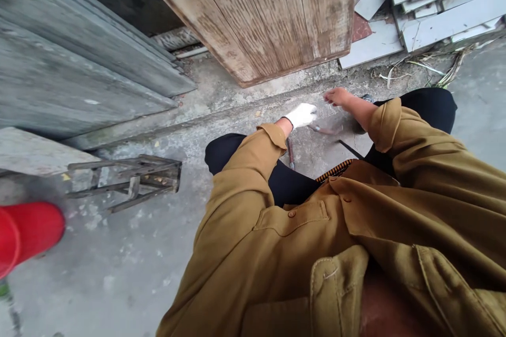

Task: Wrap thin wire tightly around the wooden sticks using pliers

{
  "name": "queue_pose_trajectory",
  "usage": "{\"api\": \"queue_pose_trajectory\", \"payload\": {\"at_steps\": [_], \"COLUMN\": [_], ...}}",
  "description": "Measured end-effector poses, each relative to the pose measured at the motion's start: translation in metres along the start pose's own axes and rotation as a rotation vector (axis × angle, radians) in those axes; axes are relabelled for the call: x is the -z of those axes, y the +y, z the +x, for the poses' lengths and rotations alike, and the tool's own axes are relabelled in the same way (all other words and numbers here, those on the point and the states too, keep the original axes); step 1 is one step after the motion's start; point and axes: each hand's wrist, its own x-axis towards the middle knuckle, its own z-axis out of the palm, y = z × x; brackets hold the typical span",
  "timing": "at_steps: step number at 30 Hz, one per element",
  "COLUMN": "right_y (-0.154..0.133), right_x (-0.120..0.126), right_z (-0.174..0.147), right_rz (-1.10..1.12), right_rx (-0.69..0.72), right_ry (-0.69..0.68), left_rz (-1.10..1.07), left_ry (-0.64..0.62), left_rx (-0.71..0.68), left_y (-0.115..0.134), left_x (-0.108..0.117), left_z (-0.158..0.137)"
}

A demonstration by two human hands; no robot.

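Note:
My left hand point(302, 115), in a white knitted glove, hovers low in front of me with its fingers curled in. Whatever those fingers hold, if anything, is hidden. My bare right hand point(337, 96) is just beyond it to the right, slightly blurred, its fingers loosely bent and apart with nothing visible in them. On the concrete below the glove lies a tool with a metal end and a reddish handle point(330, 130), its kind unclear. A second reddish-brown rod-like tool point(291, 154) lies beside my left leg. Close to my right leg is a thin dark bar point(350, 148).
A weathered plank panel point(269, 16) stands upright ahead on a low concrete ledge. Stacked tiles point(454, 16) lie at the far right. To my left are a small wooden stool point(130, 179) on its side, a red bucket point(31, 234) and grey boards point(79, 73).

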Motion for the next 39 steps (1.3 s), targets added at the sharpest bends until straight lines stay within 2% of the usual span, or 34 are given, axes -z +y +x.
{"api": "queue_pose_trajectory", "payload": {"at_steps": [2,3,6,8,9,13,16,20,22,25,28,32,39], "right_y": [-0.017,-0.025,-0.052,-0.072,-0.081,-0.108,-0.114,-0.113,-0.112,-0.109,-0.107,-0.108,-0.111], "right_x": [0.000,0.002,0.017,0.029,0.034,0.034,0.019,0.003,0.001,0.002,0.004,0.004,0.005], "right_z": [0.001,-0.001,-0.015,-0.027,-0.033,-0.047,-0.050,-0.048,-0.045,-0.042,-0.044,-0.050,-0.052], "right_rz": [0.036,0.058,0.046,0.038,0.034,0.022,0.076,0.173,0.233,0.321,0.393,0.435,0.403], "right_rx": [0.010,0.042,0.144,0.175,0.214,0.507,0.591,0.561,0.511,0.454,0.432,0.403,0.379], "right_ry": [0.032,-0.011,-0.239,-0.381,-0.410,-0.334,-0.367,-0.351,-0.338,-0.317,-0.322,-0.340,-0.346], "left_rz": [-0.046,-0.106,-0.374,-0.473,-0.498,-0.603,-0.630,-0.561,-0.476,-0.277,-0.114,-0.004,0.132], "left_ry": [0.096,0.153,0.274,0.343,0.381,0.489,0.547,0.595,0.627,0.751,0.837,0.811,0.829], "left_rx": [-0.014,-0.025,-0.052,-0.072,-0.082,-0.136,-0.152,-0.148,-0.103,0.008,0.025,-0.033,0.025], "left_y": [-0.001,-0.001,-0.002,-0.001,0.001,0.005,0.006,0.007,0.007,0.006,0.006,0.008,0.007], "left_x": [0.014,0.024,0.060,0.080,0.088,0.105,0.110,0.109,0.107,0.103,0.099,0.092,0.089], "left_z": [0.003,0.002,-0.013,-0.030,-0.039,-0.071,-0.084,-0.092,-0.094,-0.095,-0.095,-0.094,-0.093]}}
